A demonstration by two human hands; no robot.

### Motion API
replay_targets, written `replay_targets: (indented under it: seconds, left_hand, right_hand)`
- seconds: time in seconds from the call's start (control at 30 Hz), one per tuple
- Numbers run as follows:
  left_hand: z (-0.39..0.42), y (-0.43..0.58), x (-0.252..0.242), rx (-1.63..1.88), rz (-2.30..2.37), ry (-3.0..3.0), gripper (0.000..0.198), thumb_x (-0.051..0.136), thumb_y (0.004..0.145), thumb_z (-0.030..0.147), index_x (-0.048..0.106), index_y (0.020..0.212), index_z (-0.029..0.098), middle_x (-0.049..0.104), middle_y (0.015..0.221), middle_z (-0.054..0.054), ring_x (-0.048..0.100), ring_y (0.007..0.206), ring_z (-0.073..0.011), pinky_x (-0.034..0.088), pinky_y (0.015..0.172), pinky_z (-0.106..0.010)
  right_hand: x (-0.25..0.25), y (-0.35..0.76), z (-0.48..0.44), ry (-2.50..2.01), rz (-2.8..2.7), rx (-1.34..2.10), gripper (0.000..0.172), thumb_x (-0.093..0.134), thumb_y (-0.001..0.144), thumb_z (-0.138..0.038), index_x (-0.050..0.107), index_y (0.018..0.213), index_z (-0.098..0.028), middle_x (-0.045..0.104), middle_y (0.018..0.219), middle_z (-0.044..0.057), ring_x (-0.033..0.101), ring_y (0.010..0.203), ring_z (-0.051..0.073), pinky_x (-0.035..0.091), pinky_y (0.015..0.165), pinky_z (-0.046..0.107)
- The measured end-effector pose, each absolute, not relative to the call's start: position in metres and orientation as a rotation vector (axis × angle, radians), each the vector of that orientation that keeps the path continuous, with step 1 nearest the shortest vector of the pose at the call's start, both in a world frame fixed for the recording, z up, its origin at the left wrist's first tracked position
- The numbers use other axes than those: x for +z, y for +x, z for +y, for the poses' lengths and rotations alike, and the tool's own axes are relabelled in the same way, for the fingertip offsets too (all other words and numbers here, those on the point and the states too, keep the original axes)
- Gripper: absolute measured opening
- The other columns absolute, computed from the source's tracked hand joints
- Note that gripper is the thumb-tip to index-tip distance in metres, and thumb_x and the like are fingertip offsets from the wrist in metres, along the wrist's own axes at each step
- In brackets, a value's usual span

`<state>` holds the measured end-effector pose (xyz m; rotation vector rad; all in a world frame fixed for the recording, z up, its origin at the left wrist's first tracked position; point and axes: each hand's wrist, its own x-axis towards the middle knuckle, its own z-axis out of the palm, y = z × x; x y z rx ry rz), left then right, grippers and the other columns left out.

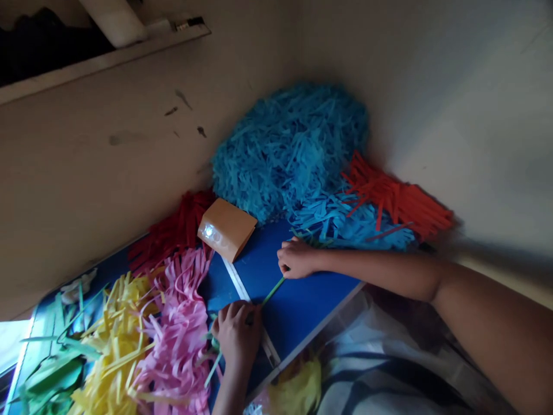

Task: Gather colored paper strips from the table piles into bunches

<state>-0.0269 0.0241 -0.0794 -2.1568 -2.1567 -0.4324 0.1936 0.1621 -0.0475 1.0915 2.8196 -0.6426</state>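
Note:
A thin green paper strip (273, 291) stretches straight between my two hands, low over the blue tabletop. One end runs into the curled fingers of my right hand (298, 257), which is closed on it. My left hand (239, 331) grips the nearer end, knuckles up, beside a bundle of pink fringed paper (181, 334). Pale green ends poke out around the left hand, and a bit of green shows behind the right one. Just past my right hand lies loose blue fringed paper (341, 216).
A big blue fringed mass (294, 144) fills the corner. Around the blue table (302, 311) lie orange-red fringe (401, 202), dark red fringe (173, 230), yellow fringe (116, 328), green paper (52, 374) and a folded brown card (227, 227). A shelf (108, 57) juts out upper left.

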Motion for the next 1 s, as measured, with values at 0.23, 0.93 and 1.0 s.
replay_targets:
  seconds: [0.23, 0.93, 1.0]
  left_hand:
    - [0.029, -0.013, -0.060, -0.139, -2.022, -2.252, 0.026, 0.060, 0.086, 0.019, 0.072, 0.104, 0.031, 0.071, 0.105, -0.004, 0.057, 0.103, -0.0281, 0.035, 0.095, -0.047]
    - [0.036, -0.011, -0.045, -0.604, -1.431, -2.253, 0.021, 0.056, 0.087, 0.014, 0.073, 0.085, 0.027, 0.077, 0.083, 0.000, 0.069, 0.089, -0.0225, 0.025, 0.110, -0.052]
    - [0.029, -0.019, -0.028, -0.752, -1.178, -2.192, 0.018, 0.058, 0.085, 0.013, 0.072, 0.085, 0.026, 0.077, 0.076, 0.001, 0.070, 0.076, -0.0190, 0.027, 0.112, -0.049]
  right_hand:
    - [-0.041, 0.173, 0.174, 1.112, 2.661, -0.622, 0.012, 0.070, 0.068, -0.016, 0.077, 0.077, -0.018, 0.073, 0.088, 0.012, 0.059, 0.098, 0.029, 0.036, 0.089, 0.041]
    - [-0.038, 0.166, 0.122, 0.616, 3.340, -0.016, 0.009, 0.062, 0.079, -0.016, 0.070, 0.075, -0.015, 0.073, 0.080, 0.005, 0.060, 0.065, 0.018, 0.040, 0.074, 0.041]
    - [-0.018, 0.174, 0.104, 0.908, 3.302, -0.594, 0.016, 0.060, 0.085, -0.026, 0.073, 0.083, -0.018, 0.075, 0.085, 0.004, 0.063, 0.074, 0.018, 0.041, 0.078, 0.038]
